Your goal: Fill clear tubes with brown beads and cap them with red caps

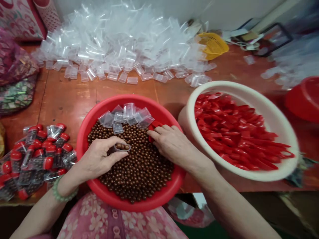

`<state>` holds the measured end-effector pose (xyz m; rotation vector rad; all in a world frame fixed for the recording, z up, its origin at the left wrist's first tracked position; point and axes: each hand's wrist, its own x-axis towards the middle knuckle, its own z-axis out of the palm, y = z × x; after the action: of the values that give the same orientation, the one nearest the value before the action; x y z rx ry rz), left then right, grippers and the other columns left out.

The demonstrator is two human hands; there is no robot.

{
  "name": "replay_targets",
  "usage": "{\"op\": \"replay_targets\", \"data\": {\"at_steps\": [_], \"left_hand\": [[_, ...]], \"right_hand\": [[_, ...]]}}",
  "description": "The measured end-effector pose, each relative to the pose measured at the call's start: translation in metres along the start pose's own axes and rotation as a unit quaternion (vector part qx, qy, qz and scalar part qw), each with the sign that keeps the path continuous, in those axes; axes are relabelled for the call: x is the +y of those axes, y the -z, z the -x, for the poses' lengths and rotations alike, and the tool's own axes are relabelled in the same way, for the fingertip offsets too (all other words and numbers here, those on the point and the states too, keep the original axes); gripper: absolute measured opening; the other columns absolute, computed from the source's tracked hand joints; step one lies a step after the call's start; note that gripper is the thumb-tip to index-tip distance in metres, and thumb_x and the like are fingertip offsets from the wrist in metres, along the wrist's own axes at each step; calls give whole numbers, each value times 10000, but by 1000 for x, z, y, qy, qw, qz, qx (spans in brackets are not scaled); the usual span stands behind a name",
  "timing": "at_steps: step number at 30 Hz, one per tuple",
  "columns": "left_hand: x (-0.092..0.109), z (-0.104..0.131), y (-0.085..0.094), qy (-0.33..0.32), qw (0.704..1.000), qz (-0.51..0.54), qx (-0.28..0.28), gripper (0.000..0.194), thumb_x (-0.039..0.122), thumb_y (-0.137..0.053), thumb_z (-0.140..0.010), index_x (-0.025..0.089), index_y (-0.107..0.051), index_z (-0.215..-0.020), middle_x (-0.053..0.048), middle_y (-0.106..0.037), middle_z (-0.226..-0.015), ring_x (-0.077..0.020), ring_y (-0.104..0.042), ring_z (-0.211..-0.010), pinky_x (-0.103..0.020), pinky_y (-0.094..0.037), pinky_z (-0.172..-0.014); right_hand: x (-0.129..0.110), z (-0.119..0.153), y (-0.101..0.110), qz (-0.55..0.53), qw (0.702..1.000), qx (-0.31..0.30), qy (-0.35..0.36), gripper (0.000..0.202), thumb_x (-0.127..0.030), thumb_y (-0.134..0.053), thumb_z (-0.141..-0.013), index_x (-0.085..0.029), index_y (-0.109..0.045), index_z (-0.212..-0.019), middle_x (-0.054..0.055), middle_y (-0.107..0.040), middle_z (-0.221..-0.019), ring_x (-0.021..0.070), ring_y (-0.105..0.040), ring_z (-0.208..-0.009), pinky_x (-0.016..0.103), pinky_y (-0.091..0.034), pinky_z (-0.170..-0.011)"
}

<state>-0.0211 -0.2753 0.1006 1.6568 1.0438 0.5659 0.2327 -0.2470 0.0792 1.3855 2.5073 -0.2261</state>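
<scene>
Over the red basin [86,131], my left hand [98,156] is closed around a small clear plastic tube [126,147]; brown balls show at its open mouth. My right hand [171,142] is at the basin's right side, fingers bent over a red plastic piece [155,124] that is partly hidden by them. Glossy brown balls [136,171] fill much of the basin. Several empty clear tubes [119,117] lie on top of the balls, near the far rim.
A white basin [190,122] of red plastic pieces [234,129] stands to the right. Filled tubes with red caps [47,149] are heaped at left. A large pile of clear tubes [119,43] lies behind, beside a yellow basket [215,46]. A red container [304,99] is far right.
</scene>
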Motion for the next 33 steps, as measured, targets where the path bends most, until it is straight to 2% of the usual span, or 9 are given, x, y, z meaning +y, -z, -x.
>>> {"op": "replay_targets", "data": {"at_steps": [5, 8, 12, 17, 20, 23, 26, 29, 33], "left_hand": [[-5, 4, 4, 29, 997, 67, 40, 183, 277, -605, -877, 175, -670, -1015, -30, -718, -965, -143, -654, -893, -237, -482, -806], [-5, 5, 3, 52, 991, 109, 56, 200, 271, -624, -854, 164, -662, -1019, -37, -715, -950, -149, -653, -872, -254, -484, -797], [-1, 4, 0, 88, 976, 191, 59, 190, 239, -656, -809, 152, -649, -978, -36, -703, -916, -143, -651, -845, -259, -487, -793], [1, 2, -10, 96, 957, 262, 73, 172, 213, -692, -764, 148, -613, -903, -26, -691, -892, -135, -646, -840, -265, -482, -807], [2, 2, -16, 108, 948, 288, 78, 234, 237, -728, -727, 156, -596, -903, -22, -692, -872, -143, -643, -820, -276, -479, -787], [3, 2, -19, 111, 946, 288, 100, 255, 251, -750, -702, 159, -594, -881, -9, -678, -854, -130, -619, -790, -273, -465, -778], [3, 1, -21, 112, 940, 301, 115, 259, 250, -757, -690, 163, -586, -864, 16, -643, -797, -111, -595, -738, -263, -460, -748], [2, 0, -21, 114, 923, 348, 116, 273, 279, -751, -701, 164, -573, -873, 20, -628, -771, -114, -599, -712, -266, -468, -722], [-2, 1, -18, 104, 918, 359, 133, 323, 325, -786, -676, 148, -581, -852, 12, -622, -784, -109, -579, -718, -256, -455, -719]], "right_hand": [[3, 1, -7, -137, 984, 109, 27, 179, -191, -468, -927, -163, -635, -984, 123, -625, -975, 240, -593, -876, 382, -456, -784], [-6, 2, -1, -311, 928, 207, 20, 104, -261, -550, -909, -196, -631, -911, 90, -649, -978, 209, -626, -880, 348, -499, -789], [-24, -4, 14, -539, 812, 218, -49, 121, -305, -653, -841, -205, -656, -909, -19, -637, -623, 119, -563, -504, 247, -456, -498], [-48, -20, 28, -786, 593, 144, -97, 274, -411, -734, -739, -192, -641, -875, -2, -694, -677, 76, -520, -412, 190, -391, -387], [-61, -27, 26, -820, 548, 125, -106, 286, -418, -750, -718, -189, -620, -832, -6, -675, -638, 88, -541, -455, 198, -434, -439], [-70, -27, 19, -777, 599, 167, -98, 236, -418, -686, -796, -199, -610, -841, -21, -648, -632, 99, -542, -486, 221, -462, -488], [-72, -22, 12, -627, 731, 259, -78, 188, -387, -577, -897, -211, -632, -933, -1, -662, -724, 130, -608, -627, 269, -525, -642], [-70, -16, 7, -465, 838, 285, 28, 319, -397, -400, -980, -200, -607, -1122, 74, -697, -943, 187, -669, -856, 336, -552, -802], [-68, -13, 6, -326, 895, 259, 159, 515, -393, -374, -985, -154, -352, -1441, 171, -602, -1274, 251, -607, -1159, 395, -532, -948]]}}
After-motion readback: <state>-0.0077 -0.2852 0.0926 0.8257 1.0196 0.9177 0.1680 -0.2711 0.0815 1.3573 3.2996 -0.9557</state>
